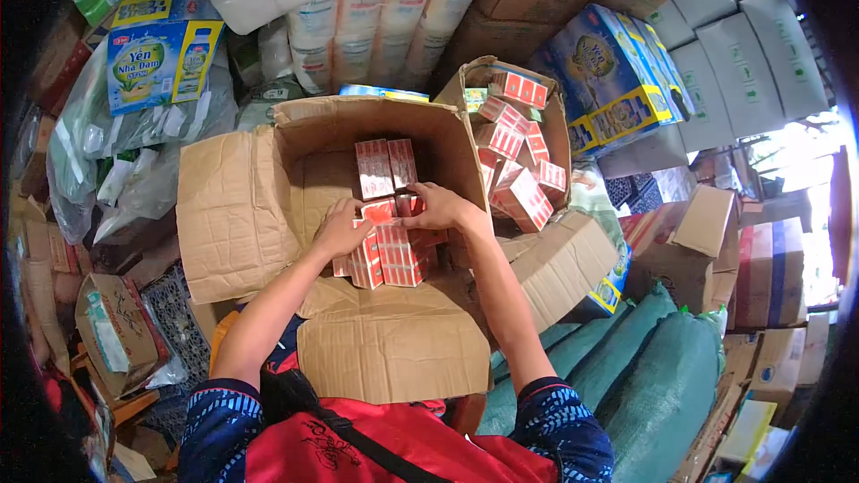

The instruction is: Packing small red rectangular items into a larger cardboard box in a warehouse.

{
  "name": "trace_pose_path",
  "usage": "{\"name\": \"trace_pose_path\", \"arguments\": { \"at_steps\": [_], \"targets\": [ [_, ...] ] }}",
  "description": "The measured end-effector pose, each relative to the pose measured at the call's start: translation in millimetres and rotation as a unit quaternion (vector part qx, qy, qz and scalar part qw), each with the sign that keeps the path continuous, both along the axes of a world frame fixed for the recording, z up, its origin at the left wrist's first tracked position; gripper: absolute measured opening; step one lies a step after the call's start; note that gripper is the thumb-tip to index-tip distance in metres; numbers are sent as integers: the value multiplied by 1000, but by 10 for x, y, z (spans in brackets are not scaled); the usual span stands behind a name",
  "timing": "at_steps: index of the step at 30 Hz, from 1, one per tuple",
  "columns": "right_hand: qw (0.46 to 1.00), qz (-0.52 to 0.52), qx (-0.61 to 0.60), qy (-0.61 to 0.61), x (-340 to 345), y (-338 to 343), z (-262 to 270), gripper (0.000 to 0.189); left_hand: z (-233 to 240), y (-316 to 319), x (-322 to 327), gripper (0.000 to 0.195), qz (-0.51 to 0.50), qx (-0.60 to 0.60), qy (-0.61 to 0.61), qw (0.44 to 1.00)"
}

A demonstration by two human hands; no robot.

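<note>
A large open cardboard box (396, 355) stands before me with its flaps folded outward. Inside it are several red-and-white shrink-wrapped packs of small cartons (400, 255), some stacked towards the near side. Two such packs (386, 168) lie side by side farther in. My left hand (343, 231) grips the left side of a red pack (379, 212) on top of the near stack. From the right, my right hand (439, 206) has its thumb and fingers around the same group of packs. The fingertips partly hide what each hand touches.
A second open cardboard box (562, 147) at the right holds more red-and-white packs (527, 198), lying jumbled. Blue drink cartons (597, 74), tissue packs (376, 33) and a filled plastic bag (141, 141) crowd the far side. Green woven sacks (664, 376) lie at the near right.
</note>
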State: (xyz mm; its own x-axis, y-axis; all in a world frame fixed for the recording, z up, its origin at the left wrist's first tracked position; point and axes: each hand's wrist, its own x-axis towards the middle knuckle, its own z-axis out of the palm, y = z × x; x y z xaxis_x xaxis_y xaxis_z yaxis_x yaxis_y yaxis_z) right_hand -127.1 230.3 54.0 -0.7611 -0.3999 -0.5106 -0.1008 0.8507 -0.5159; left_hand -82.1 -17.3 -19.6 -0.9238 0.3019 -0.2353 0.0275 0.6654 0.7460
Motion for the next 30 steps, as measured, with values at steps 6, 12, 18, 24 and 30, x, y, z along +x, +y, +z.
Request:
{"name": "trace_pose_path", "arguments": {
  "at_steps": [6, 12, 18, 24, 30],
  "targets": [
    [1000, 10, -5, -8, -10, -50, 47, 99, -17, -64, -50, 52, 8, 19, -4, 1000],
    [1000, 3, 14, -6, 27, -33, 75, 99, 26, -24, -80, 51, 41, 18, -62, 997],
    [1000, 14, 5, 8, 14, -36, 29, 96, -119, -78, -58, 65, -21, -25, 3, 999],
    [1000, 0, -9, 16, 76, 14, -70, 103, 65, -31, -95, 57, 3, 27, -79, 997],
    [999, -33, -14, 9, 273, -75, -1, 113, 77, -33, 25, 54, 66, 29, 28, 997]
  ]
}}
